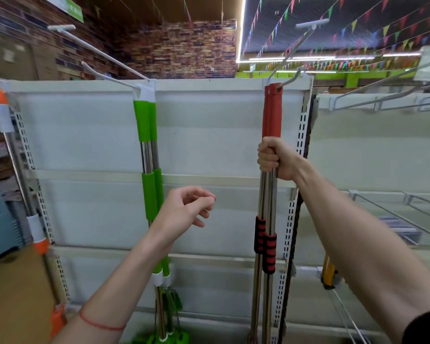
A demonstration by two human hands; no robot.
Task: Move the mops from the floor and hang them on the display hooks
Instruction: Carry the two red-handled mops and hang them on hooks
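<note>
Steel shafts fill the right hand [274,158], fist closed around the red mops [271,115] at centre right, steadying them on their hook [289,79]. The left hand [186,209] hovers loosely open, empty. Green mops [148,145] hang beyond, centre left.

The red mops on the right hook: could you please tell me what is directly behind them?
Behind the red mops is the white back panel and a perforated upright. The right hand grips their poles, covering that stretch; the panel directly behind the handles is hidden.
</note>
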